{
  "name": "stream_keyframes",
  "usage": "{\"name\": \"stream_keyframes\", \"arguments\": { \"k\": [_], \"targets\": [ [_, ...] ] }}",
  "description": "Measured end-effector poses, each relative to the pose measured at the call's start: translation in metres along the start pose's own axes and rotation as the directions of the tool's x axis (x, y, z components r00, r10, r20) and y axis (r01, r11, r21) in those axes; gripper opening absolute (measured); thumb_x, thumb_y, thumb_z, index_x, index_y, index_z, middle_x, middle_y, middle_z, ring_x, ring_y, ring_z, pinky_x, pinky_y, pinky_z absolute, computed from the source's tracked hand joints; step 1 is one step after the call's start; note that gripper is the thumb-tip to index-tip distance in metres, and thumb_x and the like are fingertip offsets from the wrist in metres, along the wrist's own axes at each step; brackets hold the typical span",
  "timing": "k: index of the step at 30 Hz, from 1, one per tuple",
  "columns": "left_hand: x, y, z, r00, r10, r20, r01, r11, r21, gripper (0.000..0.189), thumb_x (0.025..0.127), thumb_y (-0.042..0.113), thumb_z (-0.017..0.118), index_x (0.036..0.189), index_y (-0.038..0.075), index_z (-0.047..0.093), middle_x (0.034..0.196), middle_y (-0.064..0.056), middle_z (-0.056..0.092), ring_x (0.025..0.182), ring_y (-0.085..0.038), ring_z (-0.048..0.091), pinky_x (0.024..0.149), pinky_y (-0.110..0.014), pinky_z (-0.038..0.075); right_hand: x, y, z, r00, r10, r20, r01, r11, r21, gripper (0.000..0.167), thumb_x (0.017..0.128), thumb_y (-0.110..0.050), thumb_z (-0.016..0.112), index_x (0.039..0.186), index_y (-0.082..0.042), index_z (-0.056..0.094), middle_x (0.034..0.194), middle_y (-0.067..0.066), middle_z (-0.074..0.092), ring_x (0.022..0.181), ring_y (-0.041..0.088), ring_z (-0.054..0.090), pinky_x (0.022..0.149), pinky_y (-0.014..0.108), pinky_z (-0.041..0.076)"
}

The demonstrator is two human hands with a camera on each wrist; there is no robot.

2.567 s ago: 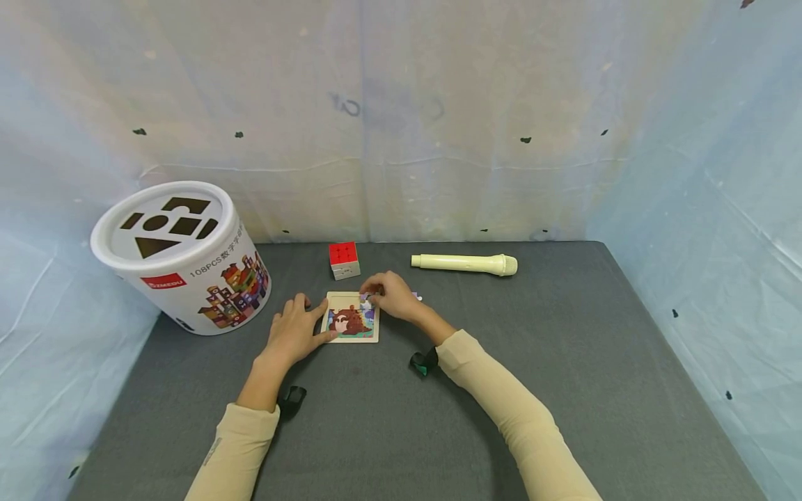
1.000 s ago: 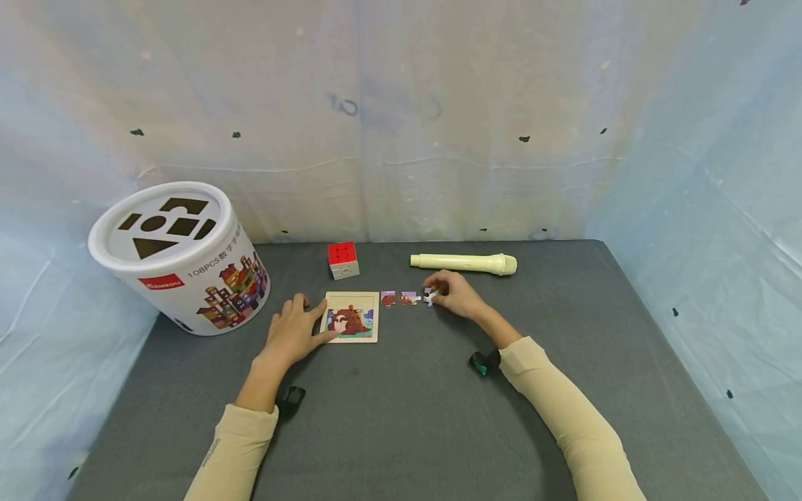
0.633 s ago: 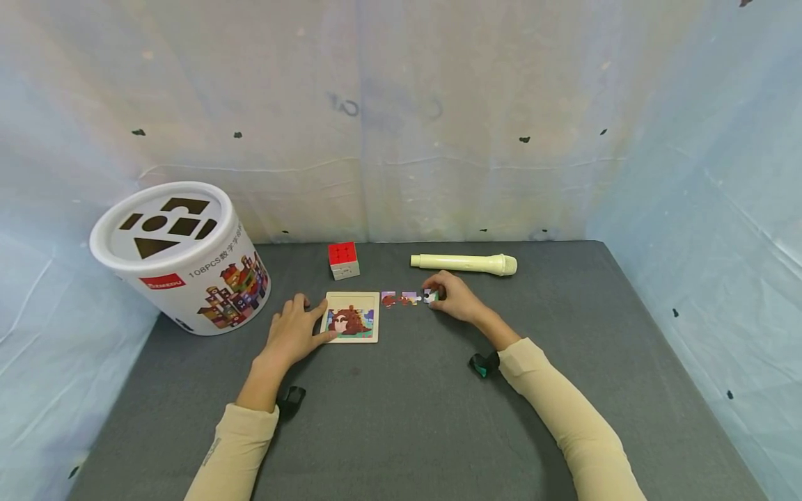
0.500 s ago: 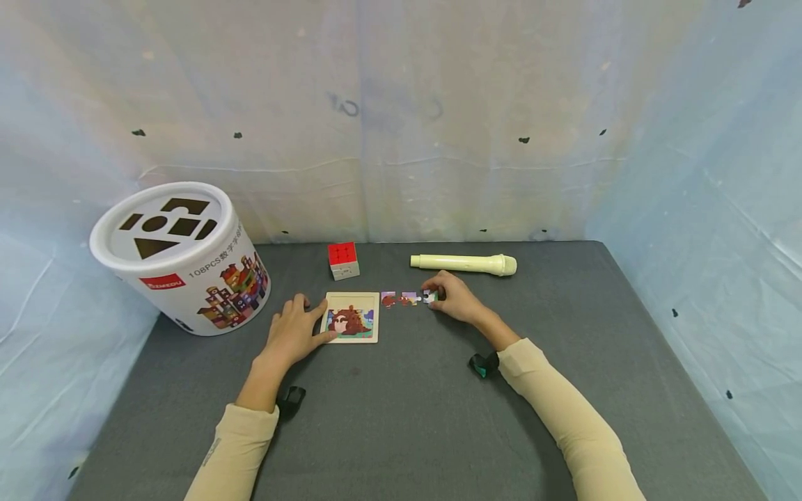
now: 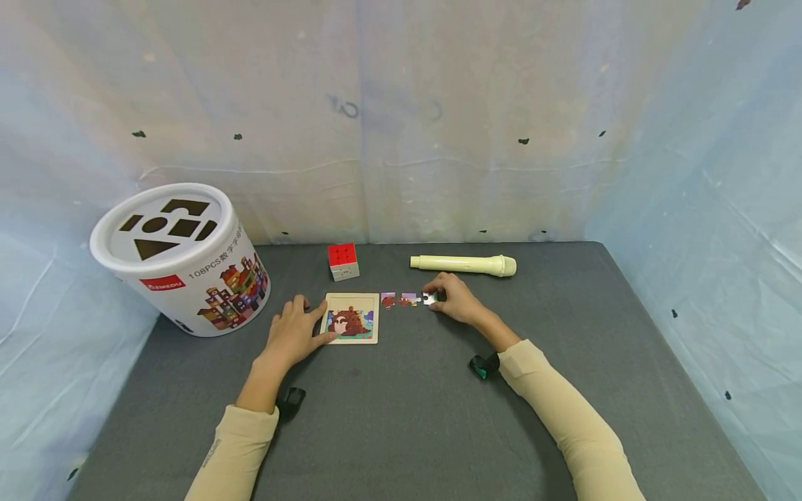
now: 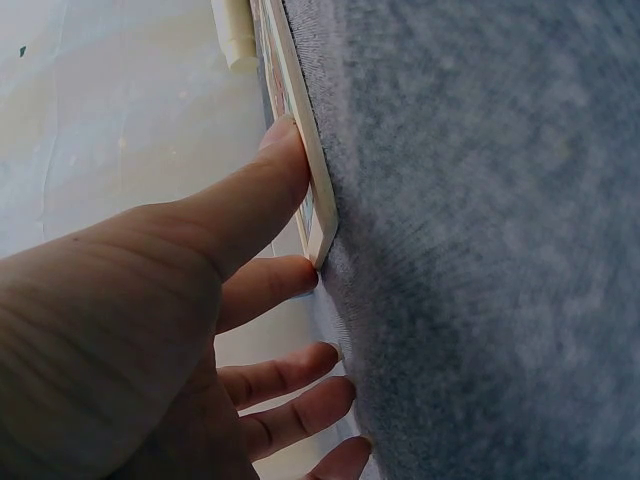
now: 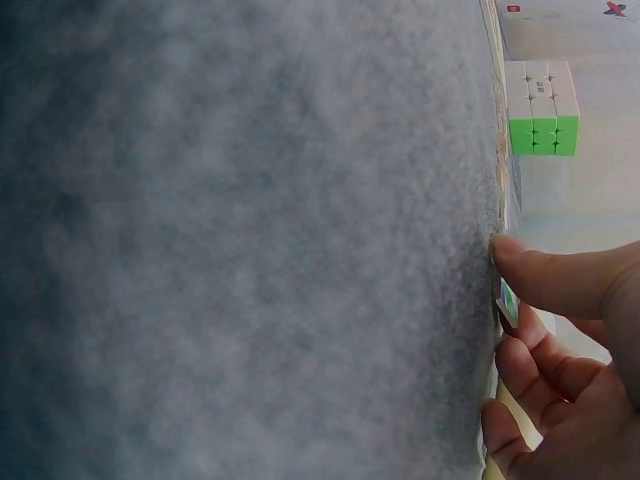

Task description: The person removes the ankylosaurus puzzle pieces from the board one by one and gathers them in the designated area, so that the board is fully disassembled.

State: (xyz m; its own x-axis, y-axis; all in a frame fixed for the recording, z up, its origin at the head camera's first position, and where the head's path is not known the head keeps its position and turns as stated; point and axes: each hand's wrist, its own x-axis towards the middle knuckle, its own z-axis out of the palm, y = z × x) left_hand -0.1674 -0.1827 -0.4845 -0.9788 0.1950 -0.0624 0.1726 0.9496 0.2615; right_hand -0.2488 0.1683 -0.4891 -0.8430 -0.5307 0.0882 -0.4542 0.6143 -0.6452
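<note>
My left hand [image 5: 293, 330] rests at the left side of a square wooden jigsaw board [image 5: 349, 341], its thumb on the near left part and its index fingertip at the left edge. A brown animal picture fills the lower part of the board; the upper strip is bare wood. In the left wrist view, that thumb [image 6: 283, 135] lies on the board's face. My right hand [image 5: 459, 298] pinches a small jigsaw piece [image 5: 429, 298] between thumb and fingers, low over the cloth. Two other jigsaw pieces, one reddish [image 5: 388, 300] and one purple and yellow [image 5: 409, 300], lie between the board and this hand.
Behind the board stands a red-topped puzzle cube [image 5: 343, 261]. A pale yellow toy microphone [image 5: 464, 264] lies beyond my right hand. At the left, a large white tub [image 5: 182, 261] has shaped holes in its lid. Grey cloth covers the table [image 5: 388, 431], with pale sheeting behind.
My right hand has moved right from the board, taking a jigsaw piece off it. Since then the piece has turned in its fingers. My left hand has stayed in place.
</note>
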Motion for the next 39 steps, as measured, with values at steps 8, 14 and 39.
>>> {"name": "stream_keyframes", "arguments": {
  "k": [8, 14, 39],
  "targets": [
    [-0.0006, 0.0002, -0.0001, 1.0, -0.002, -0.001, 0.002, 1.0, -0.005, 0.075, 0.089, 0.047, 0.072, 0.149, 0.01, 0.047, 0.127, -0.025, 0.041, 0.11, -0.041, 0.044, 0.083, -0.057, 0.04, -0.0003, 0.0011, -0.0001, 1.0, 0.005, 0.004, -0.005, 1.0, -0.011, 0.034, 0.087, -0.002, 0.075, 0.121, 0.0, 0.07, 0.113, 0.014, 0.06, 0.106, 0.032, 0.051, 0.091, 0.049, 0.038],
    [-0.0012, 0.0001, -0.0002, 1.0, 0.001, -0.008, -0.001, 1.0, -0.005, 0.075, 0.089, 0.046, 0.073, 0.149, 0.009, 0.047, 0.126, -0.024, 0.041, 0.108, -0.039, 0.043, 0.081, -0.055, 0.039, -0.0004, 0.0008, -0.0002, 1.0, 0.028, 0.0, -0.028, 1.0, -0.013, 0.033, 0.087, -0.004, 0.077, 0.119, -0.002, 0.071, 0.114, 0.013, 0.061, 0.108, 0.032, 0.051, 0.096, 0.052, 0.036],
    [-0.0011, -0.0012, 0.0012, 1.0, 0.006, -0.013, -0.006, 1.0, 0.001, 0.074, 0.089, 0.046, 0.072, 0.149, 0.01, 0.047, 0.126, -0.024, 0.041, 0.107, -0.039, 0.044, 0.079, -0.054, 0.039, -0.0018, -0.0001, -0.0013, 1.0, 0.022, 0.002, -0.021, 0.999, -0.04, 0.033, 0.086, -0.007, 0.078, 0.118, -0.002, 0.073, 0.112, 0.012, 0.06, 0.106, 0.029, 0.049, 0.091, 0.048, 0.038]
  ]
}}
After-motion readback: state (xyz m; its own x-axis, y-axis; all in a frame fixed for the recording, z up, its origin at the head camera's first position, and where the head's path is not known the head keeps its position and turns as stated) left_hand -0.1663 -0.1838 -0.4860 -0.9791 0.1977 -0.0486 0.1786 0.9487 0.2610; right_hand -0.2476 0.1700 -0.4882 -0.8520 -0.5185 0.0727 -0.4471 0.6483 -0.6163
